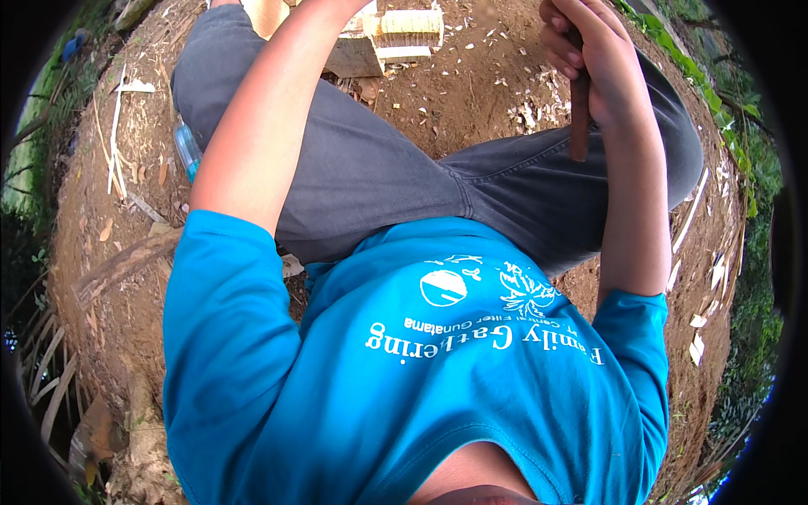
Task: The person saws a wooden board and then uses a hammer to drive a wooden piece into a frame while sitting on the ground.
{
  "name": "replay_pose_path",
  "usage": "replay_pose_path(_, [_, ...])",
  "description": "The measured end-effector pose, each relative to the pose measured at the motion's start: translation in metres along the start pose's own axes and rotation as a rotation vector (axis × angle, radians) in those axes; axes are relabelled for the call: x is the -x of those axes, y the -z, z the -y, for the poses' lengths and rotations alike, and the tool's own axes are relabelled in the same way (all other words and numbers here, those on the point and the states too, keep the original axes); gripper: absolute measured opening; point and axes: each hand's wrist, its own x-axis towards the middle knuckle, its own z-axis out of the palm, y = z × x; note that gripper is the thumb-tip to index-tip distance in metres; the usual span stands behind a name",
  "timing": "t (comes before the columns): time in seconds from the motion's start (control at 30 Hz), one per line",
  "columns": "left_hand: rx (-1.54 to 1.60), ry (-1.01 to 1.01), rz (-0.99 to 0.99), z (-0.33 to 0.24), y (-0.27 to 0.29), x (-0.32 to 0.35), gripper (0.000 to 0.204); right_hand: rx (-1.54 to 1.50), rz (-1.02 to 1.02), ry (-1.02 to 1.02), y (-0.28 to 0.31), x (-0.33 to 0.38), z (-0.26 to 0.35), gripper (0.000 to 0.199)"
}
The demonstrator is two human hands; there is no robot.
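Right hand [593,63] is clamping a brown handle [579,126]; left hand's grip is hidden above the wood block [396,38]. A slipping grip could strike the knee [673,126].

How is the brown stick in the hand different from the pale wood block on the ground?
The brown stick is dark reddish-brown, while the wood block is pale and freshly cut. The stick is thin and long; the block is chunky and squared. The stick is gripped in the right hand, held above the lap, while the block rests on the dirt ground among pale chips. Both look like wood.
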Motion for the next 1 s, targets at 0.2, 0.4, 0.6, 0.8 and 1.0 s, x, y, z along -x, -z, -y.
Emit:
replay_pose_path(0.2, [-0.025,-0.089,-0.053,0.001,-0.002,0.0,0.035,-0.075,-0.043,0.024,0.001,0.012,0.012,0.021])
replay_pose_path(0.4, [-0.047,-0.055,-0.045,-0.001,-0.004,0.0,0.038,-0.034,-0.026,0.063,-0.001,0.011,0.008,0.022])
replay_pose_path(0.6, [-0.064,-0.068,-0.068,0.0,-0.003,0.004,0.037,0.409,-0.055,0.077,-0.057,0.026,0.028,0.021])
replay_pose_path(0.8, [-0.073,0.017,-0.02,-0.007,-0.004,0.003,0.036,0.413,-0.064,0.073,-0.056,0.026,0.029,0.021])
replay_pose_path(1.0, [-0.059,-0.067,-0.056,-0.004,-0.004,0.003,0.037,0.41,-0.038,0.076,-0.057,0.025,0.028,0.021])
